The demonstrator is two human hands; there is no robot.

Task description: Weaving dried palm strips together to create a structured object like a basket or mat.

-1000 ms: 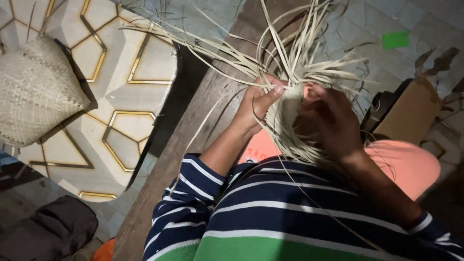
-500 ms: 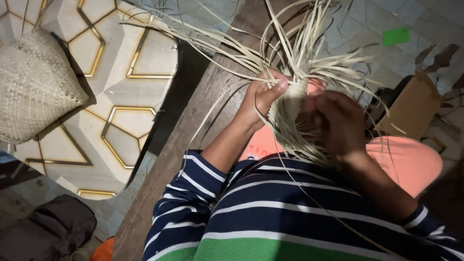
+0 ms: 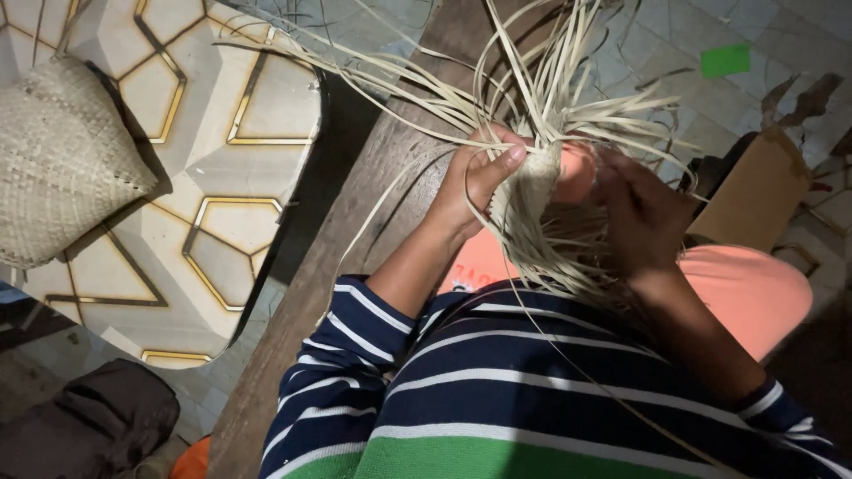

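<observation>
Light is dim and warm overall, brightest on the patterned floor mat (image 3: 177, 177) at upper left, where gold lines glint. The woven basket (image 3: 62, 160) casts a soft dark shadow to its right. The lower corners sink into murk (little detail there). The right hand (image 3: 643, 213) sits in shade, slightly blurred.

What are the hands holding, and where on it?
A half-woven strip basket: the left hand pinches its woven rim, thumb on top; the right hand grips the opposite side.
</observation>
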